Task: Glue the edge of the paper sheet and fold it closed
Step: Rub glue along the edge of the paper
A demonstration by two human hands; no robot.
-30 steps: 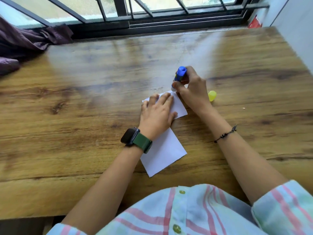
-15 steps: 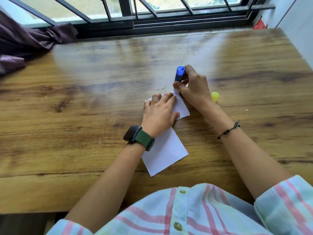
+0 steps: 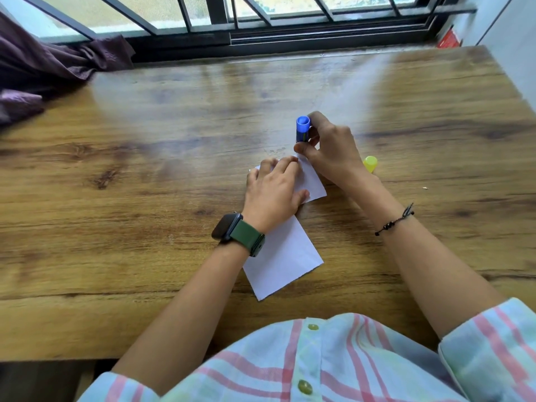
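Note:
A white paper sheet (image 3: 285, 256) lies folded on the wooden table (image 3: 145, 169), slanting from near centre toward me. My left hand (image 3: 272, 195) presses flat on its far half, fingers spread. My right hand (image 3: 330, 149) grips a blue glue stick (image 3: 302, 131), held nearly upright with its lower end at the paper's far corner. The stick's tip is hidden by my thumb. Its yellow cap (image 3: 370, 163) lies on the table just right of my right hand.
A dark purple cloth (image 3: 52, 68) is bunched at the table's far left corner. A barred window (image 3: 261, 18) runs along the far edge. A red object (image 3: 448, 39) sits at the far right corner beside a white wall.
The glue stick has tilted more upright and both hands have shifted slightly on the paper's far corner. The paper stays in place.

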